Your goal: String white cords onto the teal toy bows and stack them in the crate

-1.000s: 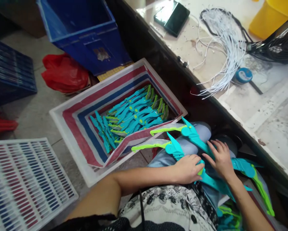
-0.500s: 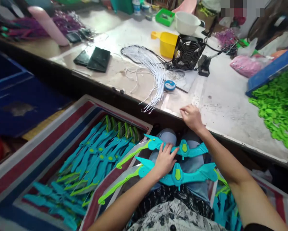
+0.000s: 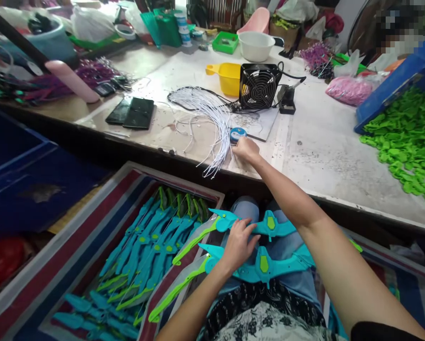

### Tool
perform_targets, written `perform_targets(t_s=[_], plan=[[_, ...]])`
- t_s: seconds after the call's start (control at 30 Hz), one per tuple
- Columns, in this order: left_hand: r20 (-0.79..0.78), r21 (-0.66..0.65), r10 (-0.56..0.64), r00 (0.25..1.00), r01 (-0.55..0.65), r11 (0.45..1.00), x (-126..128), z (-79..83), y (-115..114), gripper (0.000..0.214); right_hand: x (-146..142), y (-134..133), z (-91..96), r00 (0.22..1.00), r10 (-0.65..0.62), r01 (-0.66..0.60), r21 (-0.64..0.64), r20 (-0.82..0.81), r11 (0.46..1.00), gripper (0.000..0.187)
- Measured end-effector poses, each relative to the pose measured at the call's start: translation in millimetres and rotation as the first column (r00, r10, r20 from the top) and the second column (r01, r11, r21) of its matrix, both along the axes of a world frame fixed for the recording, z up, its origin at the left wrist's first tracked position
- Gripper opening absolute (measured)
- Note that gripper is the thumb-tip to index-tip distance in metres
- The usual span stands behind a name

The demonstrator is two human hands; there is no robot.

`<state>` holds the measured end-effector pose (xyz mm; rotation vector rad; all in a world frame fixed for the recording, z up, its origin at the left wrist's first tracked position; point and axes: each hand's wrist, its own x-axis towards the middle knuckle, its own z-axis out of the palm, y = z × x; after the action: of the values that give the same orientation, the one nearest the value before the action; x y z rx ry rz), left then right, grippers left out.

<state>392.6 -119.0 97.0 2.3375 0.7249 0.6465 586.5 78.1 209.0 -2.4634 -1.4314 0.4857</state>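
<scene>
Two teal and lime toy bows (image 3: 269, 265) lie across my lap. My left hand (image 3: 238, 244) rests flat on them with its fingers spread. My right hand (image 3: 246, 149) reaches out over the table edge to a bundle of white strings (image 3: 212, 121) and pinches at their loose ends. Whether a string is between the fingers is hidden.
A striped crate (image 3: 91, 227) at my left holds several finished bows. On the table stand a black fan (image 3: 258, 86), a yellow scoop (image 3: 228, 76), a blue tape roll (image 3: 238, 134), two phones (image 3: 130, 112) and a heap of green parts (image 3: 407, 142).
My right hand has moved from the near table edge leftward and further out to the white strings. My left hand has stayed on the bows. The view has tilted up.
</scene>
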Motion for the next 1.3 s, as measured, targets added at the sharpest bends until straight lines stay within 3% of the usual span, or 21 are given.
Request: perform_targets(t_s=[0.1,0.27,0.37,0.5,0.53,0.73,0.93,1.0,1.1,1.2,1.3], plan=[[0.138,-0.044,0.169,0.976,-0.165,0.985,-7,29.1,43,0.018,-1,1,0.1,1.000,-0.005,0.005,0.052,-0.001,0.999,0.031],[0.095,0.039,0.527,0.844,-0.533,0.845,3,83.9,168,0.026,-11,10,-0.8,0.999,0.036,-0.036,0.150,0.001,0.988,0.031],[-0.130,0.056,0.525,0.841,-0.522,0.851,30,96.0,232,0.037,-13,17,-1.4,0.998,0.060,-0.061,0.152,0.011,0.987,0.031],[-0.246,-0.109,0.528,0.813,-0.564,0.818,64,95.4,272,0.016,-7,21,-3.2,0.997,0.057,-0.064,0.158,0.049,0.985,0.031],[-0.243,-0.175,0.532,0.811,-0.576,0.799,68,94.7,276,0.008,-5,21,-3.4,0.996,0.066,-0.074,0.167,0.056,0.983,0.032],[-0.211,-0.449,0.548,0.809,-0.578,0.681,61,103.3,292,0.027,7,8,1.5,0.996,0.088,-0.083,0.187,-0.019,0.979,0.026],[-0.079,-0.671,0.621,0.780,-0.502,0.546,47,143.4,303,0.021,20,-18,10.8,0.956,0.095,0.004,0.337,-0.277,0.942,0.018],[0.005,-0.790,0.625,0.781,-0.380,0.482,49,156.5,294,0.019,22,-29,14.4,0.890,0.112,0.068,0.372,-0.441,0.926,0.016],[0.147,-0.914,0.572,0.807,-0.111,0.391,61,166.6,266,0.015,21,-47,21.0,0.715,0.167,0.157,0.389,-0.679,0.908,0.017],[0.253,-0.911,0.445,0.859,0.057,0.409,87,165.8,226,0.014,22,-70,26.6,0.531,0.246,0.202,0.403,-0.811,0.893,0.021],[0.301,-0.890,0.324,0.897,0.142,0.432,121,161.9,188,0.017,32,-98,28.5,0.433,0.278,0.294,0.427,-0.857,0.855,0.024]])
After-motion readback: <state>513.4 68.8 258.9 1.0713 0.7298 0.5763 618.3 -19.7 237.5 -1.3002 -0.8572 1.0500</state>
